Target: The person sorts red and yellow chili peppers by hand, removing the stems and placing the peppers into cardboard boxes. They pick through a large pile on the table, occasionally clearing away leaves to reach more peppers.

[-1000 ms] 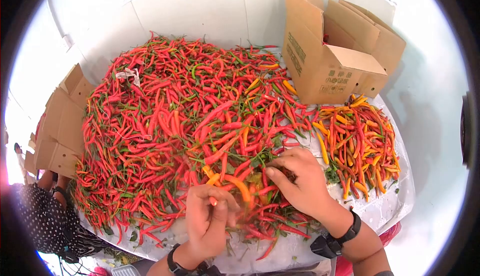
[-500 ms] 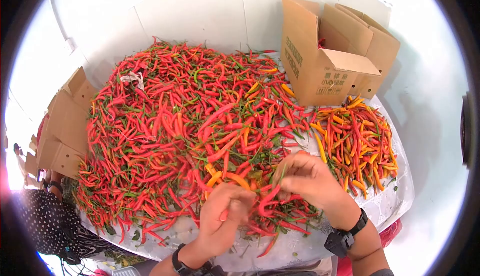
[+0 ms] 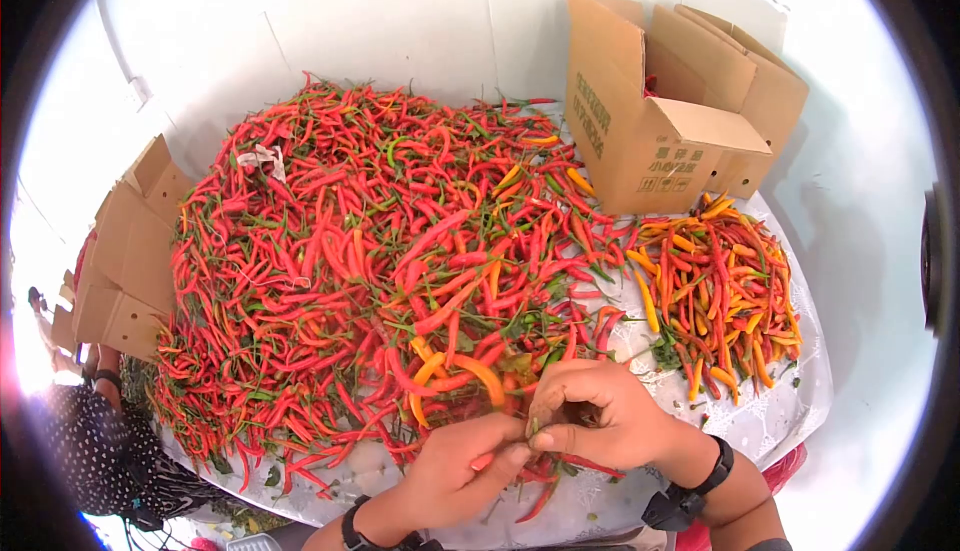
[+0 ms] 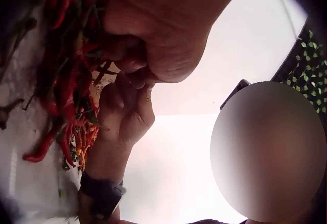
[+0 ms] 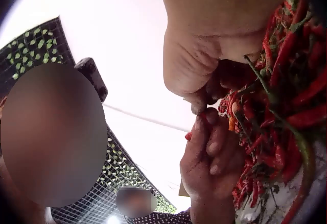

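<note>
My left hand [image 3: 465, 476] grips a red chili pepper [image 5: 189, 136]; only its tip shows beside the thumb, the rest hidden by the fingers. My right hand [image 3: 605, 416] meets it fingertip to fingertip and pinches a green chili stem [image 3: 534, 430] with thumb and forefinger. Both hands are above the near edge of a large heap of red chilies [image 3: 330, 241] with green stems. Just beyond the left hand's fingers, orange chilies [image 3: 480, 376] lie on the heap. The left wrist view shows the right hand [image 4: 125, 112] below the left one.
A smaller pile of stemless red and orange chilies [image 3: 715, 296] lies to the right on a white cloth [image 3: 815, 391]. Behind it stands an open cardboard box [image 3: 620, 141]. Another cardboard box [image 3: 125, 261] is at the left, with a person in dotted clothing [image 3: 85, 441] nearby.
My right hand reached into the heap, lifted a red chili, then came down and left to the left hand. The left hand turned and moved right, keeping a red chili in its fingers.
</note>
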{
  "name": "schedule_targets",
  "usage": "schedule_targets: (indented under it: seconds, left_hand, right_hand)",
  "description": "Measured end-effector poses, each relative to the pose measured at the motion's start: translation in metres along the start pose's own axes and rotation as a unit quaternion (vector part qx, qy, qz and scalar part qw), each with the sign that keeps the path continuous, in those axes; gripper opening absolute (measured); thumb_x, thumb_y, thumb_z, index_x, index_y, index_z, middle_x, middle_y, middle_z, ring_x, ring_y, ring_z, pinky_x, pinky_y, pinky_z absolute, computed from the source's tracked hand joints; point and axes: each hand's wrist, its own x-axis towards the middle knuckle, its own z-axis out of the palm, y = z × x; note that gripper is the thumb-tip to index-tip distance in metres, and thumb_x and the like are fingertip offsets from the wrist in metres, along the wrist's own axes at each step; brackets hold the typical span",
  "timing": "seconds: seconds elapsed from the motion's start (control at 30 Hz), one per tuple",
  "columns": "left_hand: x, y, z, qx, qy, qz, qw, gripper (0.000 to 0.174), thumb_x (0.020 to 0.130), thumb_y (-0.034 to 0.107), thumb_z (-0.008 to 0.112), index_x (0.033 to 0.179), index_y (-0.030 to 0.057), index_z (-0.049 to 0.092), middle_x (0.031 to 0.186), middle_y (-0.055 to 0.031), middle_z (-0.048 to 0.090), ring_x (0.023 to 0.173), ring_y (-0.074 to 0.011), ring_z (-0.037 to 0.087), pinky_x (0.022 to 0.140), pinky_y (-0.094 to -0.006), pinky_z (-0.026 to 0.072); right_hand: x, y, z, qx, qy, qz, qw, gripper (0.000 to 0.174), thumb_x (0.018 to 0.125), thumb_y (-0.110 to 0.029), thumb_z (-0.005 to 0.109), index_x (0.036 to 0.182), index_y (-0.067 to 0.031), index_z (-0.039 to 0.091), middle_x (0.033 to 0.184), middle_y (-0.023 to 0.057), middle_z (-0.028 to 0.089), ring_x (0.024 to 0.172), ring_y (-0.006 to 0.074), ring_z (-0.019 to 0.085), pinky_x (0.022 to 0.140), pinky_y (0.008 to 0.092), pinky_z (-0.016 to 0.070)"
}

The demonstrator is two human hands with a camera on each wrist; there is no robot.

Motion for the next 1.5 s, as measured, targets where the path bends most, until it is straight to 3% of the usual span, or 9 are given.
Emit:
schedule_targets:
  seconds: [0.37,0.5,0.6,0.73,0.87,0.97,1.17,1.33,1.5]
  left_hand:
    - [-0.005,-0.010,0.008,-0.043,0.053,-0.059,0.996,0.014,0.095,0.012,0.049,0.102,0.0003,0.053,0.076,-0.0078,0.056,0.061,-0.0119,0.057,0.056,-0.0267,0.0455]
    - [-0.007,-0.013,0.010,-0.171,0.107,-0.036,0.979,0.016,0.097,0.018,0.047,0.103,0.0035,0.042,0.070,-0.0045,0.053,0.052,-0.0091,0.047,0.049,-0.0219,0.0403]
    - [-0.005,-0.010,0.003,-0.201,0.130,-0.039,0.970,0.018,0.097,0.020,0.048,0.103,0.0060,0.039,0.074,-0.0056,0.052,0.052,-0.0082,0.045,0.046,-0.0203,0.0371]
    - [-0.001,-0.015,0.005,-0.183,0.183,-0.002,0.966,0.017,0.096,0.018,0.051,0.101,0.0069,0.039,0.082,-0.0046,0.050,0.054,-0.0060,0.042,0.045,-0.0193,0.0335]
    - [-0.002,-0.020,-0.001,-0.105,0.194,0.017,0.975,0.015,0.093,0.011,0.053,0.099,0.0066,0.041,0.085,-0.0011,0.047,0.055,-0.0041,0.039,0.045,-0.0189,0.0309]
    - [-0.004,-0.009,-0.003,-0.203,0.222,-0.050,0.952,0.014,0.089,0.008,0.060,0.098,0.0037,0.050,0.089,-0.0018,0.053,0.075,-0.0061,0.051,0.068,-0.0203,0.0429]
    - [-0.004,-0.013,-0.004,-0.137,0.231,-0.066,0.961,0.010,0.091,0.009,0.059,0.095,0.0008,0.059,0.086,-0.0017,0.057,0.077,-0.0068,0.054,0.070,-0.0223,0.0441]
    - [-0.002,-0.008,-0.002,-0.129,0.214,-0.077,0.965,0.014,0.093,0.017,0.056,0.093,0.0021,0.056,0.077,-0.0009,0.056,0.053,-0.0028,0.041,0.046,-0.0180,0.0314]
    - [-0.002,-0.005,-0.002,-0.145,0.209,-0.088,0.963,0.013,0.093,0.014,0.056,0.093,0.0006,0.058,0.081,-0.0030,0.060,0.057,-0.0042,0.046,0.050,-0.0182,0.0366]
  right_hand:
    - [0.003,0.003,0.016,-0.274,0.199,-0.151,0.929,0.017,0.067,0.000,0.071,0.080,-0.0057,0.061,0.072,0.0072,0.058,0.067,0.0233,0.059,0.058,0.0322,0.0469]
    - [0.006,-0.002,0.005,-0.286,0.323,0.022,0.902,0.015,0.072,0.001,0.067,0.084,-0.0051,0.062,0.079,0.0099,0.060,0.070,0.0241,0.059,0.060,0.0329,0.0474]
    - [0.010,0.007,-0.005,-0.305,0.332,-0.003,0.893,0.012,0.074,-0.001,0.066,0.085,-0.0040,0.062,0.081,0.0118,0.059,0.072,0.0273,0.058,0.060,0.0345,0.0462]
    - [0.004,0.020,-0.010,-0.383,0.198,0.010,0.902,0.017,0.072,-0.003,0.070,0.088,-0.0039,0.063,0.082,0.0117,0.058,0.077,0.0257,0.057,0.068,0.0337,0.0470]
    - [0.008,0.026,-0.003,-0.398,0.322,-0.023,0.859,0.019,0.067,-0.008,0.076,0.078,-0.0041,0.063,0.080,0.0112,0.058,0.078,0.0263,0.057,0.068,0.0354,0.0454]
    - [0.009,0.011,-0.005,-0.368,0.301,-0.036,0.879,0.018,0.067,-0.011,0.074,0.078,-0.0053,0.061,0.079,0.0098,0.057,0.079,0.0304,0.056,0.070,0.0396,0.0453]
    - [-0.001,0.009,-0.012,-0.410,0.127,-0.023,0.903,0.013,0.065,-0.008,0.075,0.073,-0.0098,0.066,0.070,0.0054,0.059,0.071,0.0248,0.057,0.061,0.0349,0.0457]
    - [0.003,0.011,-0.011,-0.438,0.260,-0.036,0.860,0.011,0.065,-0.011,0.074,0.074,-0.0096,0.067,0.067,0.0072,0.056,0.064,0.0266,0.057,0.056,0.0368,0.0462]
    - [-0.004,0.001,-0.002,-0.439,0.117,0.024,0.890,0.015,0.067,-0.021,0.071,0.071,-0.0084,0.064,0.068,0.0084,0.054,0.066,0.0281,0.057,0.058,0.0390,0.0470]
